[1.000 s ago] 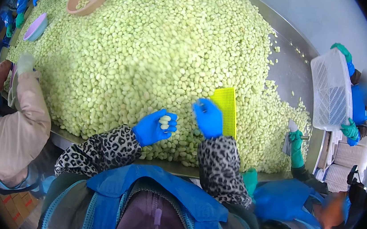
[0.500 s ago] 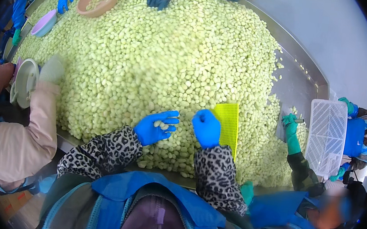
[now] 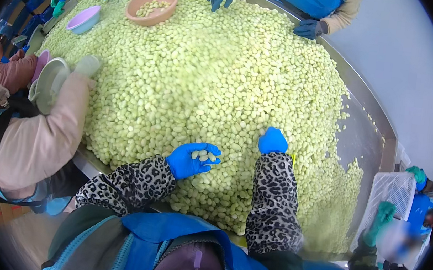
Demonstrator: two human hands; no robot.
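A wide heap of pale green oval fruits (image 3: 178,94) covers the metal table (image 3: 362,118). My left hand (image 3: 188,161), in a blue glove, is palm up over the near part of the heap, with several of the fruits (image 3: 203,156) lying on its palm and fingers. Farther right and a little farther away, my right hand (image 3: 273,141), also gloved in blue, rests on the heap with its back up. Its fingers curl under, and what they hold, if anything, is hidden. Beside my right forearm, slivers of a yellow-green basket (image 3: 294,158) show; the forearm covers most of it.
At the far left are an orange bowl (image 3: 151,20) with fruits in it and a purple-and-blue bowl (image 3: 84,19). A co-worker at left holds a pale bowl (image 3: 53,84). Grey-gloved hands (image 3: 310,29) rest at the far edge. At right is a white slatted crate (image 3: 387,192).
My right hand has moved farther out and right over the heap, its forearm now covering the basket. My left palm has turned up, showing more fruits. The whole view has shifted.
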